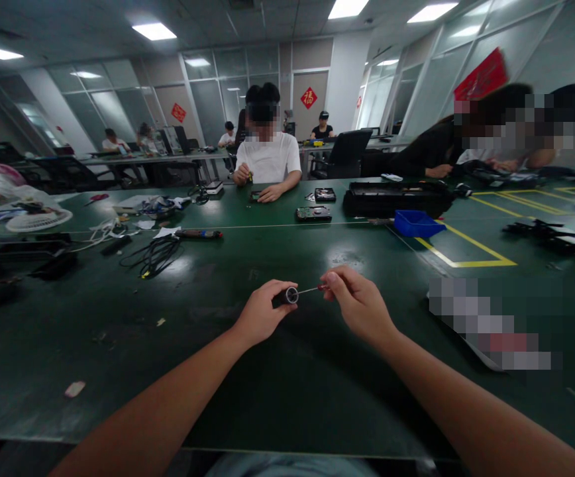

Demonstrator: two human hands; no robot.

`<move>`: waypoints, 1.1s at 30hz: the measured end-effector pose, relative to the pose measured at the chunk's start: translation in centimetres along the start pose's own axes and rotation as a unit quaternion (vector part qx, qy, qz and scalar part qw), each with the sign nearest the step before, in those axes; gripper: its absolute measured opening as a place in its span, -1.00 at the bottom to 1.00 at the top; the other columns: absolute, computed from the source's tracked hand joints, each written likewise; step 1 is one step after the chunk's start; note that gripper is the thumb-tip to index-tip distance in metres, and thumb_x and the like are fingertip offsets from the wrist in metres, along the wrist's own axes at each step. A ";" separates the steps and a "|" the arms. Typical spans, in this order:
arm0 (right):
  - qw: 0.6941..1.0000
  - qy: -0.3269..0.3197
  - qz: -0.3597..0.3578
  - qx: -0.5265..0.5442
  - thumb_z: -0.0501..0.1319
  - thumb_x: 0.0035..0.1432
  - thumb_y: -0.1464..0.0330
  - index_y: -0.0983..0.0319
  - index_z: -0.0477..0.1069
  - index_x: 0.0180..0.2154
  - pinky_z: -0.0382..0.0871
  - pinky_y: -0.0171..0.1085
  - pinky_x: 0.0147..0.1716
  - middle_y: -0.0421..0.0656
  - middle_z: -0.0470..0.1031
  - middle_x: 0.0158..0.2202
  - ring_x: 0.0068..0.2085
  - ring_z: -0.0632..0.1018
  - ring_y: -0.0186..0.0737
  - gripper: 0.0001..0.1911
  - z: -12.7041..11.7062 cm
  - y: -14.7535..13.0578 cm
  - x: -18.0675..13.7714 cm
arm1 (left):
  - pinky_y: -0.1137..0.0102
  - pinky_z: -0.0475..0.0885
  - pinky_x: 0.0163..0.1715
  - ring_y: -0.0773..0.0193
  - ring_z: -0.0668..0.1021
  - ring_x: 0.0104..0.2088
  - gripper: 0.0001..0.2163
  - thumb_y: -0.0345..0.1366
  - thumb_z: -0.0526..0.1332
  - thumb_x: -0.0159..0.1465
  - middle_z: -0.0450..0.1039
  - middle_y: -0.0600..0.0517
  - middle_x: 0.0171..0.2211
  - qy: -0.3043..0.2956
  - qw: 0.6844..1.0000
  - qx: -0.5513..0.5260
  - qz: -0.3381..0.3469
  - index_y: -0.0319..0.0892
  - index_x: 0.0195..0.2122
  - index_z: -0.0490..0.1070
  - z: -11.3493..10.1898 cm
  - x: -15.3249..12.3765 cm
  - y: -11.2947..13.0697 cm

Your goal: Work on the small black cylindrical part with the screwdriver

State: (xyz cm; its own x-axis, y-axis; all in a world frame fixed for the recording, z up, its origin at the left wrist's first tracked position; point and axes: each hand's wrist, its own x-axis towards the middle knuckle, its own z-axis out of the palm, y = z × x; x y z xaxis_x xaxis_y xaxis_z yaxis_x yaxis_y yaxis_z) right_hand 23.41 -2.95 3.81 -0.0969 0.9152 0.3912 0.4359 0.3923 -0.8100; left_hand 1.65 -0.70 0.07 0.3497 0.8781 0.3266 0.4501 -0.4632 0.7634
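My left hand point(262, 311) is closed around a short dark cylindrical handle point(287, 295) with a round silvery end. A thin metal bit point(310, 290) runs from that end to my right hand point(357, 301), which pinches its far tip between thumb and forefinger. Both hands hover just above the dark green table point(218, 358), close to its middle, a hand's width apart.
A person in a white shirt point(267, 159) sits across the table. Near that person lie hard drives point(313, 213), a black case point(397, 197) and a blue tray point(417, 224). Black cables point(153, 257) and a screwdriver point(198, 233) lie far left. Yellow tape lines point(466, 262) mark the right side.
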 end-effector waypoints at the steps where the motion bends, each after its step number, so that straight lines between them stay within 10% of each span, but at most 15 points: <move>1: 1.000 0.005 0.006 0.001 0.07 0.36 0.16 0.17 0.45 -0.22 0.38 -0.20 -0.35 -0.19 0.50 -0.45 -0.38 0.54 -0.18 -0.72 0.0 0.0 0.0 | 0.22 0.37 0.13 0.16 0.51 0.03 -0.63 -0.45 0.36 0.19 0.51 0.02 -0.01 0.000 1.000 -0.001 -0.001 -0.06 0.04 0.49 0.0 0.0 0.0; 16: 0.918 0.028 0.190 0.347 0.23 0.17 -0.03 0.19 0.38 -0.34 0.50 -0.12 -0.33 -0.18 0.38 -0.49 -0.46 0.46 -0.22 -0.60 1.1 1.6 1.2 | 0.19 0.37 0.15 0.15 0.52 0.04 -0.63 -0.45 0.35 0.21 0.51 -0.01 0.00 0.003 1.000 -0.008 0.024 -0.08 0.04 0.49 -0.2 0.0 0.1; 33: 0.998 0.051 0.037 0.026 0.14 0.29 0.08 0.17 0.47 -0.35 0.32 -0.24 -0.44 -0.19 0.49 -0.51 -0.46 0.49 -0.22 -0.67 0.1 -0.2 0.2 | 0.21 0.38 0.13 0.15 0.52 0.04 -0.62 -0.42 0.36 0.21 0.50 0.01 0.00 -0.005 1.000 0.005 0.022 -0.04 0.06 0.48 -0.2 0.0 0.0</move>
State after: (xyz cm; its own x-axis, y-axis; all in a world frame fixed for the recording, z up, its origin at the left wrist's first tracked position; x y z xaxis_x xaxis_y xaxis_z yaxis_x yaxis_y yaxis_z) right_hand 23.23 -2.84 3.99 0.0263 0.9291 0.3690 0.3910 0.3301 -0.8592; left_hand 1.49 -0.67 0.12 0.3771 0.8556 0.3545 0.4426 -0.5027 0.7426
